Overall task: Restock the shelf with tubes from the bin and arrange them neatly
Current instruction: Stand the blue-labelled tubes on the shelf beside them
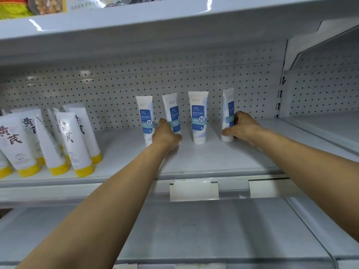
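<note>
Shelf (213, 158) first: a white deck against pegboard (116, 90), with bare room in front of the fingers and off to their right. Well left of the left fingers, yellow-capped tubes (71, 140) lean in a loose bunch. Now the blue-label row, four standing cap-down! The first tube (146, 115) is just left of the left fingers, and the third tube (198, 117) stands untouched between the two hands. The left hand (166, 135) has its fingers (162, 121) curled round the lower half of the second tube (172, 111). The right hand (242, 126) pinches the fourth tube (227, 111) low, thumb in front, fingers (237, 117) behind. That one is turned half sideways and the gaps are uneven, so I judge stocking is under way and squaring up remains. The bin is out of view, so how many are left cannot be told.
</note>
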A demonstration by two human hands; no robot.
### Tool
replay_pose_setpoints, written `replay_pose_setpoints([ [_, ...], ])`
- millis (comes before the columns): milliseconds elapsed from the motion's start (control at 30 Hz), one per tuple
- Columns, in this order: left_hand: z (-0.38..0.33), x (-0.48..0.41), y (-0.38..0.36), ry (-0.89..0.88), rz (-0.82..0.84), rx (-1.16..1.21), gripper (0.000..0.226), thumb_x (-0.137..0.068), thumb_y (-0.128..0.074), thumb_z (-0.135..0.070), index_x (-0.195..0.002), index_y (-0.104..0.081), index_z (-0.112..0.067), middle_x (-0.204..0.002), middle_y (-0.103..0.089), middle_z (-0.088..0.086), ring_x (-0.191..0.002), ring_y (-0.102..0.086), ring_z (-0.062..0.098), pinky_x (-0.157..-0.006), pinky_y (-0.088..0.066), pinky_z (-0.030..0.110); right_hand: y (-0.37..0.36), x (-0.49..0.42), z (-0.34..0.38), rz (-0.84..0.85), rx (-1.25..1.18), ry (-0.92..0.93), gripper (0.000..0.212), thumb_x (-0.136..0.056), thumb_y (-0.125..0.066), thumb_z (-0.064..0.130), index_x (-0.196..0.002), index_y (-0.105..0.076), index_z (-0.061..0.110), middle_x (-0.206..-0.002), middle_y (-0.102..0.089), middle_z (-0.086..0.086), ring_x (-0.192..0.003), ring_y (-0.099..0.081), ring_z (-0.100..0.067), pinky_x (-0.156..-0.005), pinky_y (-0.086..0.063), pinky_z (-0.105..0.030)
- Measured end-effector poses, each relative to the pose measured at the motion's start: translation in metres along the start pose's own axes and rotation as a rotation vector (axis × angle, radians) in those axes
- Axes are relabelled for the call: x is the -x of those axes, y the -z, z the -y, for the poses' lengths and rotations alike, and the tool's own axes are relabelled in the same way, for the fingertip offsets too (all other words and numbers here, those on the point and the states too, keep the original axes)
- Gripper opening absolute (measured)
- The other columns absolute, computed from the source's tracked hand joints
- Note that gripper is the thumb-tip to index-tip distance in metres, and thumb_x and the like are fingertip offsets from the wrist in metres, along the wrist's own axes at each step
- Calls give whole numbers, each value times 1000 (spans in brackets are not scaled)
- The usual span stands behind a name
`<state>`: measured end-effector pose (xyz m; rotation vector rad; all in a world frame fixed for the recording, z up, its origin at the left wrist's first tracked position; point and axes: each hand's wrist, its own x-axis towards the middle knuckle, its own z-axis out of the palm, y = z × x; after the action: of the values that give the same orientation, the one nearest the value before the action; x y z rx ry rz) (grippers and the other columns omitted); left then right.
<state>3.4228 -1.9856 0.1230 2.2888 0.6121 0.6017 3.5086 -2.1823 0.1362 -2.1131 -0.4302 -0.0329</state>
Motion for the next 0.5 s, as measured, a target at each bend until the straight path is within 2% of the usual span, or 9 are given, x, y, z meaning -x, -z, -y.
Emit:
replay_pose_setpoints([
  [267,2,-4,-3,10,10,2,59,-85,-71,-19,-133,-38,-11,-131,-54,8,-117,-55,30,-96,-44,38,-1,2,1,7,7,-29,55,-76,-76,7,-124,-49,6,-122,-59,-9,-102,-56,-25,-86,-48,-35],
  [367,2,-1,-1,29,47,-40,59,-84,-72,-24,-132,-40,-10,-129,-56,8,-115,-56,30,-95,-44,37,2,11,1,10,44,-57,56,-81,-75,13,-128,-47,5,-125,-56,-10,-99,-52,-22,-84,-42,-30],
  [500,1,12,8,47,128,-104,61,-84,-71,-28,-134,-42,-8,-128,-57,8,-112,-56,29,-87,-43,33,7,27,1,-9,154,-52,57,-90,-66,17,-138,-39,2,-138,-48,-13,-115,-51,-27,-82,-36,-27],
])
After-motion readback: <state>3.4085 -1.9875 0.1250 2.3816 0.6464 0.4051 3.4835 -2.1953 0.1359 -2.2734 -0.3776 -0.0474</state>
